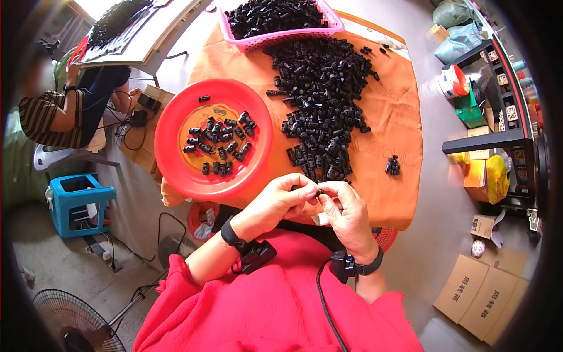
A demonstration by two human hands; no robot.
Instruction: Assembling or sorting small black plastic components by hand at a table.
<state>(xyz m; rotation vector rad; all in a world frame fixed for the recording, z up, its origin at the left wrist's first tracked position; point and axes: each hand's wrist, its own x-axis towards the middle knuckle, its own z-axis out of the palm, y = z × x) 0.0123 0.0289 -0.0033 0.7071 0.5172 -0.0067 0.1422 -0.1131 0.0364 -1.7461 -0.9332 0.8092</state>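
Observation:
My left hand (288,198) and my right hand (346,212) meet at the near edge of the orange-covered table (384,196). Both are closed, fingertips pinching one small black plastic piece (317,193) that looks like a barrel-shaped cord lock; the fingers hide most of it. A small white scrap (321,219) shows under my right fingers. Just beyond my hands spreads a large heap of similar black cord locks (328,105). To the left stands a round red basin (167,141) with several cord locks (221,136) scattered on its bottom.
A pink basket (234,41) full of black pieces sits at the table's far edge. A small cluster of pieces (393,166) lies on the right. Another person (58,114) sits at the left, near a blue stool (81,202) and a fan (76,322). Flattened cardboard (481,293) lies right.

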